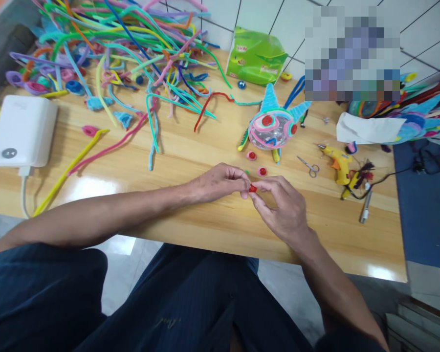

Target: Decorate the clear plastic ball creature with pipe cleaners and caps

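Observation:
Over the front part of the wooden table, my left hand (225,183) and my right hand (280,203) meet fingertip to fingertip. Both pinch a small red coil (253,188), which looks like rolled pipe cleaner; the fingers partly cover it. Just beyond lie two pink-rimmed red coils (262,172). A clear round figure (269,136) stands behind them, with blue pointed ears, pink-ringed red eyes and a pink outline. A bit of green shows beside my left fingertips.
A tangled heap of pipe cleaners (132,49) covers the back left. Scissors (310,166), a yellow glue gun (339,164) and a cutter knife (365,208) lie at right. A white power bank (24,129) sits at left, a green packet (256,57) by the tiled wall.

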A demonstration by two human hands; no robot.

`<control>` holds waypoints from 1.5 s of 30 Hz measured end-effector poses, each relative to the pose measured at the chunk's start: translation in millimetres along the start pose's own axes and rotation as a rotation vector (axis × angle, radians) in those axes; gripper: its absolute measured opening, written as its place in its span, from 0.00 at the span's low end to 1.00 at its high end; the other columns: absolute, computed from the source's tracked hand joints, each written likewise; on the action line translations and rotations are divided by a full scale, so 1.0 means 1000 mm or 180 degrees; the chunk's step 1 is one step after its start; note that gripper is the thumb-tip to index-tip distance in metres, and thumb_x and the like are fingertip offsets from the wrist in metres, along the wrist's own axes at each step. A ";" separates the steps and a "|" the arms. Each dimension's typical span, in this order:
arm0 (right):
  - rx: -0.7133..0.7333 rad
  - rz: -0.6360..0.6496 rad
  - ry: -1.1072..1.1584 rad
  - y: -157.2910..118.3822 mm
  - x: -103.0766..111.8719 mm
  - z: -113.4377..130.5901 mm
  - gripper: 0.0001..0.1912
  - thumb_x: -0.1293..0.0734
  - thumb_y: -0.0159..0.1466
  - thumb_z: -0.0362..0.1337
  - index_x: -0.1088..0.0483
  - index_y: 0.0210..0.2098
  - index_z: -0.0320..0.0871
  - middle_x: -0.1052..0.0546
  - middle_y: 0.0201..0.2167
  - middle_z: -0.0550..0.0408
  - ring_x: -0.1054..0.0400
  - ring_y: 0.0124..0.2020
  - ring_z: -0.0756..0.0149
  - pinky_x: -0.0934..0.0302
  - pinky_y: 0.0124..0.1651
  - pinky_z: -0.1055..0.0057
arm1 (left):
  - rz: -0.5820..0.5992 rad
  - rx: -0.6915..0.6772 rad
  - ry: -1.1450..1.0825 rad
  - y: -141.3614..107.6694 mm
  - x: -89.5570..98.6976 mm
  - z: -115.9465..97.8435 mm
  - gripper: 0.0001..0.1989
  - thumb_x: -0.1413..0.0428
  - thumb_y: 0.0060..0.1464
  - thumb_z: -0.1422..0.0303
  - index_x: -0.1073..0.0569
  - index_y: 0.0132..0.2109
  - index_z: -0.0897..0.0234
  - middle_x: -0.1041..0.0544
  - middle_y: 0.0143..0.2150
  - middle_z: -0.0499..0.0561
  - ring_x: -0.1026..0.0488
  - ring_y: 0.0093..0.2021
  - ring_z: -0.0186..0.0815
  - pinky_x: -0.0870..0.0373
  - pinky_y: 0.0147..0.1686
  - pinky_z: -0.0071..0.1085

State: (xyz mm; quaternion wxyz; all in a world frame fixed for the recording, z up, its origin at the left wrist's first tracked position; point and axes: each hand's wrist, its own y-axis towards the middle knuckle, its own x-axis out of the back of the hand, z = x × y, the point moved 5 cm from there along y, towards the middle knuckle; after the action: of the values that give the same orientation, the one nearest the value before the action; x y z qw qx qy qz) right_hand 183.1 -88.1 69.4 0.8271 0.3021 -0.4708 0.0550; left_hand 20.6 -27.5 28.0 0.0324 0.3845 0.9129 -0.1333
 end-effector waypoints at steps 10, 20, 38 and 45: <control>-0.0449 0.0069 0.0409 0.005 0.001 -0.034 0.05 0.31 0.71 0.33 0.23 0.40 0.50 0.18 0.35 0.58 0.23 0.34 0.64 0.29 0.39 0.65 | -0.0398 -0.0460 0.1406 0.000 0.009 0.001 0.09 0.44 0.62 0.70 0.18 0.38 0.65 0.17 0.32 0.47 0.26 0.30 0.30 0.35 0.33 0.25; -0.0128 0.0323 0.0174 -0.006 -0.003 -0.022 0.03 0.30 0.73 0.35 0.23 0.43 0.49 0.20 0.35 0.56 0.25 0.37 0.63 0.31 0.40 0.65 | -0.0912 -0.0886 0.1800 0.003 0.026 -0.006 0.08 0.45 0.61 0.71 0.26 0.32 0.65 0.28 0.25 0.42 0.35 0.27 0.27 0.38 0.31 0.24; 0.0504 0.0886 -0.0842 -0.009 -0.032 -0.007 0.12 0.38 0.77 0.34 0.23 0.50 0.42 0.21 0.42 0.46 0.30 0.41 0.56 0.35 0.42 0.59 | -0.1001 -0.1274 0.2105 0.008 0.027 0.005 0.06 0.44 0.59 0.73 0.22 0.36 0.65 0.21 0.29 0.45 0.30 0.27 0.27 0.36 0.32 0.25; 0.0509 0.0904 -0.0660 -0.008 -0.031 -0.003 0.11 0.36 0.76 0.34 0.23 0.39 0.45 0.20 0.40 0.48 0.29 0.39 0.59 0.36 0.41 0.61 | -0.1005 -0.1264 0.2070 0.008 0.027 0.003 0.06 0.43 0.59 0.74 0.23 0.35 0.65 0.22 0.28 0.44 0.31 0.27 0.26 0.37 0.32 0.25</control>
State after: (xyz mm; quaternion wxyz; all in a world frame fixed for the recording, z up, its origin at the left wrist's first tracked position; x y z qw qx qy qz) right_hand 171.7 -87.3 39.7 0.7314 0.3015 -0.5855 0.1770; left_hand 6.7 -4.5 18.7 -0.2051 0.2481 0.9313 0.1706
